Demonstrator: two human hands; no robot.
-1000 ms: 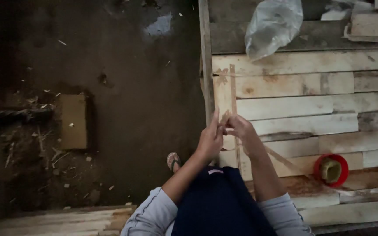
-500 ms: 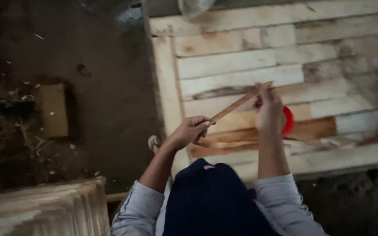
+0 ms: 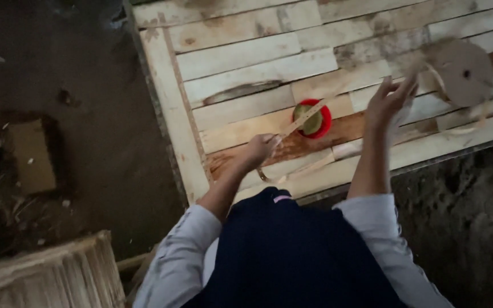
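The strip (image 3: 306, 118) is a thin, pale band, stretched in the air above the plank platform (image 3: 241, 68). Its long axis runs from about 7 o'clock to 1 o'clock in the head view: the low end sits at the left hand (image 3: 259, 149), and the band rises up and to the right toward the right hand (image 3: 388, 101).

Left hand: the fingers are curled closed around the lower end of the strip, which leaves the fist at about 1 o'clock. A loose tail of the same material loops below the fist, at about 6 o'clock, and lies on the planks.

Right hand: it is raised, with the fingers spread upward. It is motion-blurred, so it cannot be determined whether the fingers pinch the upper end of the strip or only stand beside it. The strip's far end lies at about 9 o'clock from this hand.

The left hand is the nearer of the two to the visible part of the strip and is the only one with a confirmed hold.

The red bowl (image 3: 313, 119) rests on the planks between the two hands; the strip crosses over it. A round flat disc (image 3: 462, 71), blurred, stands at about 2 o'clock from the right hand, with curled strips beneath it.
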